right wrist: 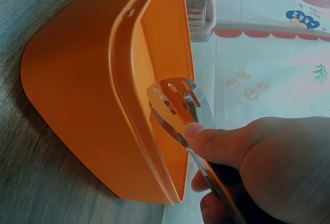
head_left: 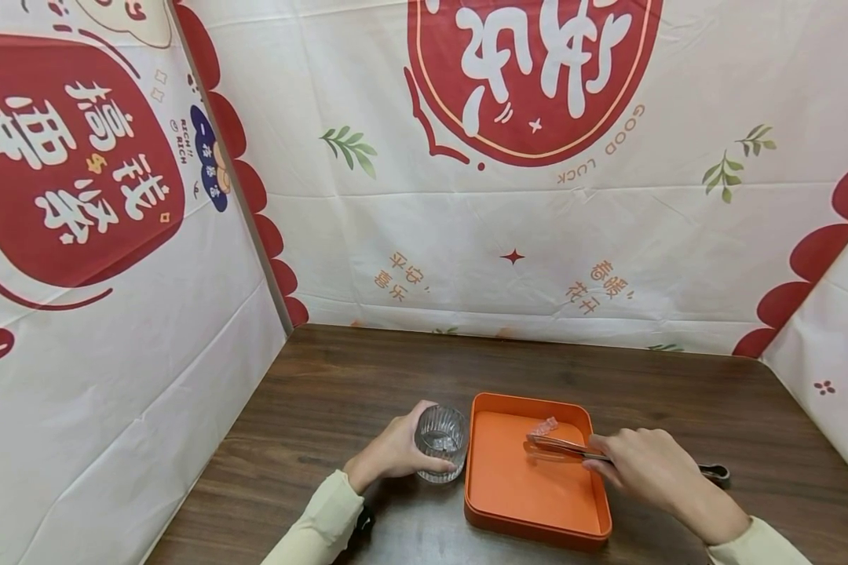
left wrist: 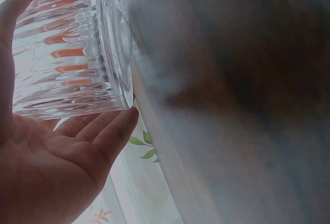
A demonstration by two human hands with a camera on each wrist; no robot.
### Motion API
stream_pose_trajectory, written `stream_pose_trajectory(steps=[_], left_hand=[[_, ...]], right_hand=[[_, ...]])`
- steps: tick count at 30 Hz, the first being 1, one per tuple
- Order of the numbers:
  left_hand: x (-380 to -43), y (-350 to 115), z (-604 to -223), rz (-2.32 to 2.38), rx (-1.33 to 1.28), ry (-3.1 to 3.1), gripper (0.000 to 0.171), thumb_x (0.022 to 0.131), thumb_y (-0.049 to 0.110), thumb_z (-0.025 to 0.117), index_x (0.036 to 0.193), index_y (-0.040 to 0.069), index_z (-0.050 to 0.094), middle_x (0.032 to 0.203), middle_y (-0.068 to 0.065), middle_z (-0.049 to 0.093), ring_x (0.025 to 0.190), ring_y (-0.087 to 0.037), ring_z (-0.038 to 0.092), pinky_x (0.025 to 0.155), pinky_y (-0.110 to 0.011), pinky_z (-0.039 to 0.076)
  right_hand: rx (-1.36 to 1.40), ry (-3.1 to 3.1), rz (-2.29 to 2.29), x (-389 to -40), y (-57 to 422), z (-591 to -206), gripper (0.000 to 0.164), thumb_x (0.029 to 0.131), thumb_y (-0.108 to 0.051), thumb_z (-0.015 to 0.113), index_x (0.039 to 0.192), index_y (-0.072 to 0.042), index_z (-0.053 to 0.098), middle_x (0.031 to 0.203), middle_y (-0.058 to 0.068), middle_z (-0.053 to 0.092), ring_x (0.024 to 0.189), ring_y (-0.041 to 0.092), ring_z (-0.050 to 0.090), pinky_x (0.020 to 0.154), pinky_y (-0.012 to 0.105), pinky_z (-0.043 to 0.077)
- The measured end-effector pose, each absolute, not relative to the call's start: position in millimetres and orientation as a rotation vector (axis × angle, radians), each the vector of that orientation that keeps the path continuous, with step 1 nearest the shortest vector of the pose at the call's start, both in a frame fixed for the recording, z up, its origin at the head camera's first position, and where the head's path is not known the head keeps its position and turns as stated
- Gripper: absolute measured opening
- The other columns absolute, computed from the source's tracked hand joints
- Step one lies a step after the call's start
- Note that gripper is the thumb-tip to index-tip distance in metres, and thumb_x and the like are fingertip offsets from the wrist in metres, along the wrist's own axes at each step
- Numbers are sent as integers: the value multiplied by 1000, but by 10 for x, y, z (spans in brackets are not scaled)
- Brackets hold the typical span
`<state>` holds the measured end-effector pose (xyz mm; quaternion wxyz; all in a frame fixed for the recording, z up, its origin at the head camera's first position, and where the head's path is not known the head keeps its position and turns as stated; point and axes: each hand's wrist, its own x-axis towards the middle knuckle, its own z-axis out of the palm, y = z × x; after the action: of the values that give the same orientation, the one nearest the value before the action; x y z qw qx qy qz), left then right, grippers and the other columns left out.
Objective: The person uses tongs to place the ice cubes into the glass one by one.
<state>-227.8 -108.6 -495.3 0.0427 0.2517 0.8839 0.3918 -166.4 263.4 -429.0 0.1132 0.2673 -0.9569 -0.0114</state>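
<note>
My left hand (head_left: 392, 450) grips a clear ribbed glass (head_left: 441, 430), thumb on the near side and fingers round the far side. The glass stands upright on the table, just left of an orange tray (head_left: 512, 486). My right hand (head_left: 650, 469) holds metal tongs (head_left: 560, 445) from the right, their slotted head (right wrist: 172, 100) reaching in over the tray. Beside the tong tips, toward the tray's back, is a small translucent pinkish piece (head_left: 546, 425). Whether the tongs pinch it I cannot tell. In the left wrist view, the palm lies along the ribbed wall of the glass.
The dark wood table (head_left: 353, 369) runs back to a printed white cloth (head_left: 509, 235). Another cloth (head_left: 205, 345) hangs along the left side. The tray has raised walls. A small black object (head_left: 363, 521) shows by the left forearm.
</note>
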Motion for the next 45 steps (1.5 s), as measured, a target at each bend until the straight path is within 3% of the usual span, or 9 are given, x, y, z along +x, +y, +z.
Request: stream_pose_trajectory(steps=[16, 37, 45], left_hand=[[-2272, -1100, -4965, 1208, 763, 2699, 85, 64, 47, 92, 132, 19, 47, 107, -4, 69, 96, -17, 66, 84, -31, 53], [-2271, -1110, -4975, 1216, 752, 2695, 85, 64, 48, 91, 132, 22, 47, 106, -1, 69, 93, -13, 65, 83, -29, 52], [-2270, -1108, -4975, 1227, 762, 2692, 84, 65, 47, 91, 131, 21, 47, 107, -3, 69, 95, -16, 66, 83, -30, 53]], right_hand=[[811, -2664, -7, -1692, 2607, -4341, 32, 82, -40, 78, 72, -29, 50, 53, -19, 35, 43, 3, 38, 40, 27, 30], [796, -2545, 41, -1722, 2508, -4349, 37, 78, -38, 81, 69, -29, 46, 52, -19, 33, 41, 4, 36, 40, 26, 26], [799, -2499, 42, -1756, 2481, -4362, 35, 81, -46, 76, 70, -29, 47, 51, -18, 35, 40, 5, 38, 39, 27, 27]])
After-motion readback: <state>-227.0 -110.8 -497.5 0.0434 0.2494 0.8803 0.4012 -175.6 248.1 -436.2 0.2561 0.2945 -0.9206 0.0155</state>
